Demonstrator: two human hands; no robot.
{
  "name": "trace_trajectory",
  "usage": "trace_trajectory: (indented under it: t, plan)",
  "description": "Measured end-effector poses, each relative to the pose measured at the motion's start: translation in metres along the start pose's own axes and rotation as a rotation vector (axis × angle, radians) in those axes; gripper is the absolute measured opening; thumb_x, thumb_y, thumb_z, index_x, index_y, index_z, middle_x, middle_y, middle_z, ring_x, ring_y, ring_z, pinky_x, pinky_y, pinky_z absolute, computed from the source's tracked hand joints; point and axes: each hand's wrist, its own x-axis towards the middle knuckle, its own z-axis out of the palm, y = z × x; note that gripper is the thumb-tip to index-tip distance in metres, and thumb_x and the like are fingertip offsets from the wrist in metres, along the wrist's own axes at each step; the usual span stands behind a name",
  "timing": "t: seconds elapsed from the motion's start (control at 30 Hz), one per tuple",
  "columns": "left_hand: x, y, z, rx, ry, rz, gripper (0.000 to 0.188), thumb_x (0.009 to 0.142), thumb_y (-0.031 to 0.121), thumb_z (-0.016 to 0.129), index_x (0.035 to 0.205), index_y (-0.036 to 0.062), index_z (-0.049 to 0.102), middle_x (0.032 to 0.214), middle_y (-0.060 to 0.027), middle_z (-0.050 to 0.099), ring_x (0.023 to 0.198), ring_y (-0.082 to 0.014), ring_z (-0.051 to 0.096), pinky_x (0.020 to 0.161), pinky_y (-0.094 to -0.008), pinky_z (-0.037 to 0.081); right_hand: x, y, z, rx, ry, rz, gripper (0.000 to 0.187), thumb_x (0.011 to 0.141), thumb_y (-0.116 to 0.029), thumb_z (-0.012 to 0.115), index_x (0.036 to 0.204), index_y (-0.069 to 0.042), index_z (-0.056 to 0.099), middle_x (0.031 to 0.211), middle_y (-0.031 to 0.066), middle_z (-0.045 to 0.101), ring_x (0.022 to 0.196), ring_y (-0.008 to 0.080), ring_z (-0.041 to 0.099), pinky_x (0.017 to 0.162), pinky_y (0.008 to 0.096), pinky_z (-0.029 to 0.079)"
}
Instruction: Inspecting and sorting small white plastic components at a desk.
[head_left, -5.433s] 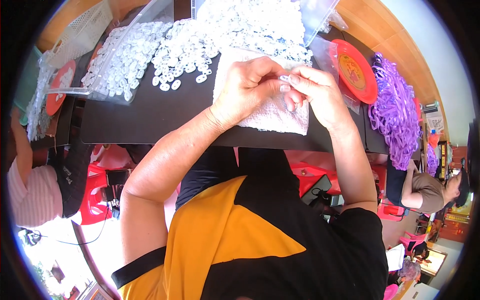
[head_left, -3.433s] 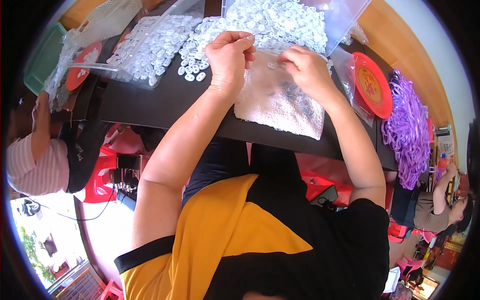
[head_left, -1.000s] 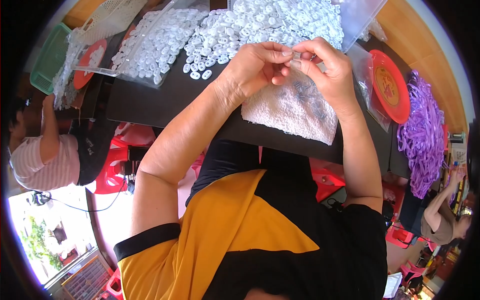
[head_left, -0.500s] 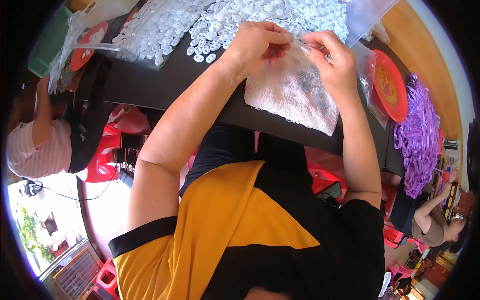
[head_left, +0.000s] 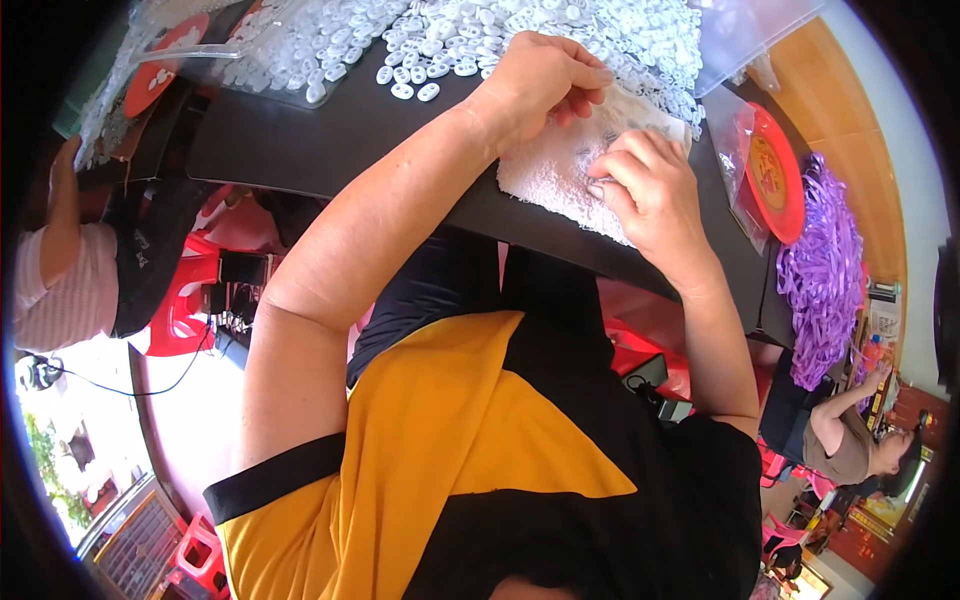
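My left hand (head_left: pixel 545 85) is closed in a pinch above the far part of a pale pink towel (head_left: pixel 545 180); whatever is between its fingertips is too small to make out. Lower on the towel, my right hand (head_left: pixel 650 195) has thumb and fingers pressed together close to the cloth, and its contents are hidden. Small thin grey pieces lie on the towel, partly covered by the right hand. Beyond my left hand spreads a big heap of white oval plastic pieces (head_left: pixel 470 40), each with two holes.
The dark table (head_left: pixel 300 150) carries a clear bag (head_left: pixel 735 150) and a red plate (head_left: pixel 775 175) at the right. A purple ribbon bundle (head_left: pixel 820 270) hangs beside it. Another red plate (head_left: pixel 165 70) lies far left. One person (head_left: pixel 70 270) sits left, another (head_left: pixel 850 430) right.
My right hand has come away from the left fingertips, down and nearer onto the towel with the grey pieces. My left hand has shifted slightly right, still pinched.
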Motion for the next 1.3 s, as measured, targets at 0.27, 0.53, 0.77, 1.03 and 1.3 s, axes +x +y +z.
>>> trace_trajectory:
  t: [0.27,0.53,0.77,1.03,1.3]
  plan:
    - [-0.002,0.002,0.004,0.054,0.029,0.003,0.017,0.082,0.01,0.07,0.091,-0.0039,0.066,0.072,-0.0082,0.065,0.055,-0.0121,0.058,0.045,-0.0236,0.042,-0.004,-0.005,0.007,-0.037,0.108,0.021,0.011,0.073,-0.002,0.064,0.08,-0.01,0.062,0.084,0.0028,0.054,0.088,0.0242,0.055,0.076,0.0384,0.038]
    - [-0.001,-0.002,0.003,0.042,0.033,0.007,0.017,0.082,0.009,0.069,0.092,-0.0041,0.066,0.072,-0.0081,0.065,0.055,-0.0128,0.058,0.045,-0.0239,0.041,-0.005,-0.01,0.007,-0.084,0.096,0.072,0.011,0.073,-0.001,0.063,0.079,-0.01,0.061,0.084,0.0032,0.054,0.089,0.0243,0.055,0.076,0.0387,0.037]
    - [-0.002,0.0,0.005,0.046,0.053,-0.018,0.016,0.081,0.009,0.07,0.091,-0.0029,0.066,0.072,-0.0078,0.064,0.055,-0.0133,0.058,0.045,-0.025,0.042,-0.005,-0.01,0.005,-0.047,0.128,0.112,0.015,0.073,0.0,0.062,0.084,-0.009,0.059,0.084,0.004,0.055,0.088,0.0247,0.056,0.075,0.0384,0.038]
    - [-0.006,-0.002,0.007,0.022,0.075,-0.017,0.013,0.081,0.008,0.069,0.088,-0.0026,0.066,0.07,-0.008,0.063,0.054,-0.0133,0.057,0.044,-0.0258,0.041,0.002,-0.013,-0.006,-0.036,0.131,0.153,0.016,0.074,0.002,0.058,0.086,-0.009,0.056,0.084,0.0053,0.056,0.088,0.0264,0.057,0.076,0.039,0.038]
    - [-0.006,-0.002,0.009,0.005,0.076,-0.034,0.013,0.08,0.008,0.069,0.087,-0.0024,0.065,0.069,-0.0072,0.062,0.052,-0.0129,0.056,0.041,-0.0259,0.039,-0.007,-0.011,-0.01,-0.154,0.116,0.12,0.017,0.074,0.001,0.06,0.087,-0.01,0.062,0.085,0.0028,0.057,0.09,0.0239,0.056,0.075,0.038,0.037]
